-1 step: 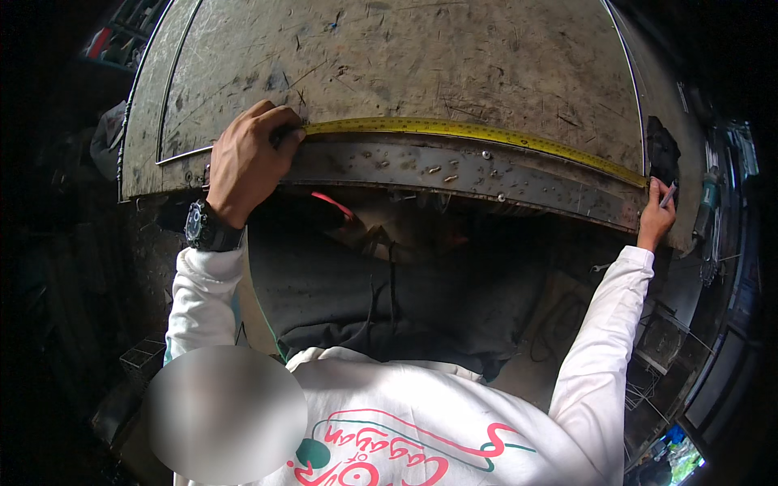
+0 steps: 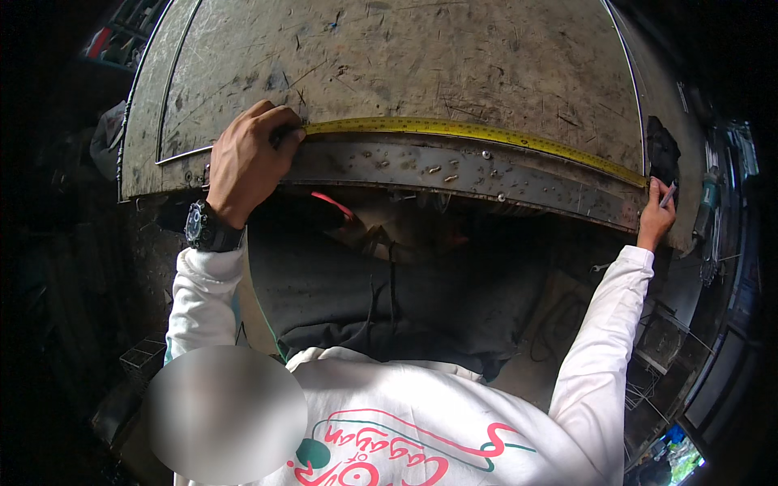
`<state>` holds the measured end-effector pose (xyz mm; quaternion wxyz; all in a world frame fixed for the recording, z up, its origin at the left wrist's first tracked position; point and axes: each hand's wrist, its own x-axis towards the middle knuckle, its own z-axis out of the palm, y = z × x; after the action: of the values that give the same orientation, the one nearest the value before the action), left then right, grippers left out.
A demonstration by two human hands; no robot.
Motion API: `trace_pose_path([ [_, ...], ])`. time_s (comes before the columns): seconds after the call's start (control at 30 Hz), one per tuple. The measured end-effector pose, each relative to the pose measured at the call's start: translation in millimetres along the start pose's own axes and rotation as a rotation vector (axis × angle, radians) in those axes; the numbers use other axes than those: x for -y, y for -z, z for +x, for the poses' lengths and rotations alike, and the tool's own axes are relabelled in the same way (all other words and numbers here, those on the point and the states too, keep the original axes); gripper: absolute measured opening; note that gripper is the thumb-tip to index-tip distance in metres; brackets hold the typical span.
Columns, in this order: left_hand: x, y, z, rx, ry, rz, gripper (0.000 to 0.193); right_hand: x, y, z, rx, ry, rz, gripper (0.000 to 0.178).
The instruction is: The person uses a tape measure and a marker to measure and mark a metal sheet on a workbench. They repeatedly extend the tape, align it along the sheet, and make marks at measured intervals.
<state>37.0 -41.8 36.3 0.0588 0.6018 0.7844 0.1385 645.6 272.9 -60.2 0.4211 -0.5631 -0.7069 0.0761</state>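
A yellow tape measure [image 2: 454, 128] is stretched across the near edge of a worn workbench [image 2: 421, 65]. At the left end, my left hand [image 2: 250, 158] is closed round its dark case, which the fingers mostly hide. My right hand [image 2: 657, 220] pinches at the tape's other end, by the bench's right corner. A slim grey pen-like stick [image 2: 668, 195] also sticks out between those fingers. A thin bent metal rod [image 2: 167, 101] lies on the bench; its near left corner runs toward my left hand, and a straight rod [image 2: 637, 77] reaches down to my right hand.
A grey metal strip [image 2: 373, 164] with bumps and screw heads runs along the bench's front edge. A black object [image 2: 662, 152] lies beyond my right hand. A teal power tool [image 2: 710, 198] is off the bench's right side. Dark clutter surrounds the bench.
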Motion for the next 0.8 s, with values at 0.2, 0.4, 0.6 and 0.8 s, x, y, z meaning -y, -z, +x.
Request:
trace_pose_path([
  [0.2,3,-3,2,-0.022,-0.002,0.002,0.018,10,-6,0,-0.009,-0.021,-0.04,0.027],
  [0.4,6,-5,2,-0.033,-0.008,0.015,0.018,9,-5,0,-0.013,-0.014,-0.049,0.028],
  [0.6,5,-4,3,-0.021,-0.001,0.022,0.02,2,-5,2,-0.026,0.028,-0.062,0.028],
  [0.8,3,-3,4,0.009,0.011,0.06,0.016,-3,-5,2,-0.016,-0.041,-0.007,0.028],
])
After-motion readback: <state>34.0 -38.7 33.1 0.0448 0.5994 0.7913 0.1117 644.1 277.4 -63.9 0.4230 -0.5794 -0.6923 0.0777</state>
